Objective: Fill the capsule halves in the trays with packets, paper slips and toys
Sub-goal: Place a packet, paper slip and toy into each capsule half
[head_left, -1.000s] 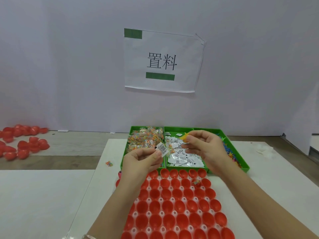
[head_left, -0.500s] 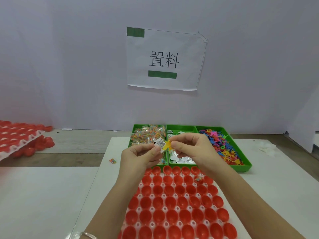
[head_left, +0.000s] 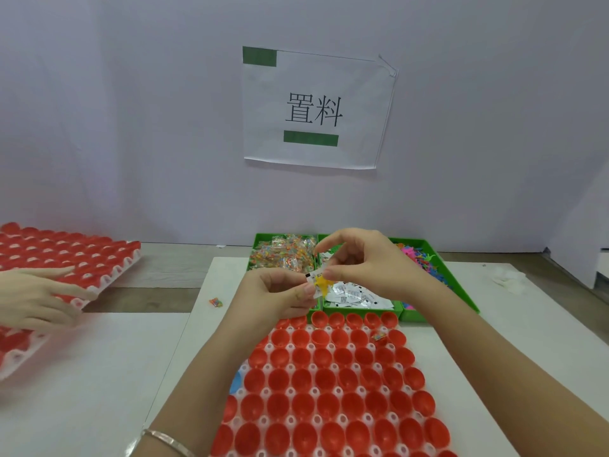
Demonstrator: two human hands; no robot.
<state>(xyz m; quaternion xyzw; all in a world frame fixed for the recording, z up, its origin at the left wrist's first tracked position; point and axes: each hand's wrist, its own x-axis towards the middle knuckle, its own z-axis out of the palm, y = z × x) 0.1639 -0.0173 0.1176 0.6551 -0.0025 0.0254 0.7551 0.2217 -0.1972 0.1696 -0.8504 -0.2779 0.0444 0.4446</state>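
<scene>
Paper slip point(head_left: 311, 286) pinched in left hand point(head_left: 280, 296), yellow toy point(head_left: 323, 282) in right hand point(head_left: 364, 263), above tray point(head_left: 243, 369).

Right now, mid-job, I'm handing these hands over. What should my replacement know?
Left hand pinches a paper slip; right hand pinches a yellow toy, both above the front edge of the green bins.
Bins: packets left, slips middle, toys right.
Done: one capsule half in the second row of the near tray holds a packet.
To do: the other visible halves look empty; a stray packet lies on the table.
</scene>
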